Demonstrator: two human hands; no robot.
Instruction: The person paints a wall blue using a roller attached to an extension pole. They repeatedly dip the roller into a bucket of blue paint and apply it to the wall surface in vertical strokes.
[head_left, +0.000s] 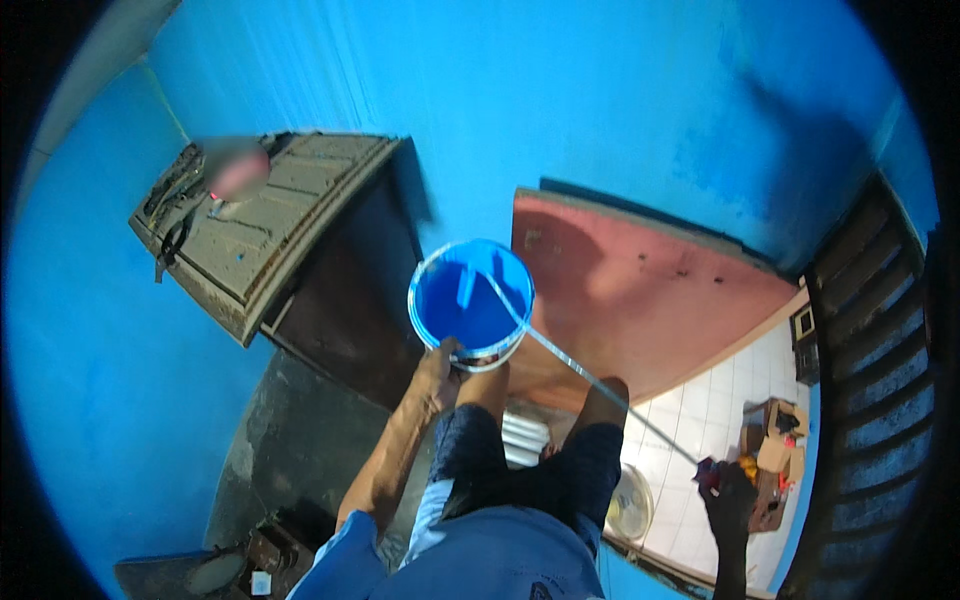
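My left hand (441, 379) grips the near rim of a white plastic bucket (489, 361) with blue paint (484, 319) inside. In my right hand (727, 491), at the lower right, is the red handle (706, 472) of a paint roller. Its long thin metal rod (581, 369) runs up and left over the bucket's rim. The blue-coated roller head (466, 285) lies inside the bucket, against the far side. Paint smears cover the bucket's inner wall and rim.
A dusty wooden cabinet (300, 217) stands left against the blue wall (480, 97). A pink partition (637, 300) is ahead. Dark slats (877, 375) rise at right. Far below on white tiles (686, 409) are a round fan (631, 506) and cardboard boxes (776, 450).
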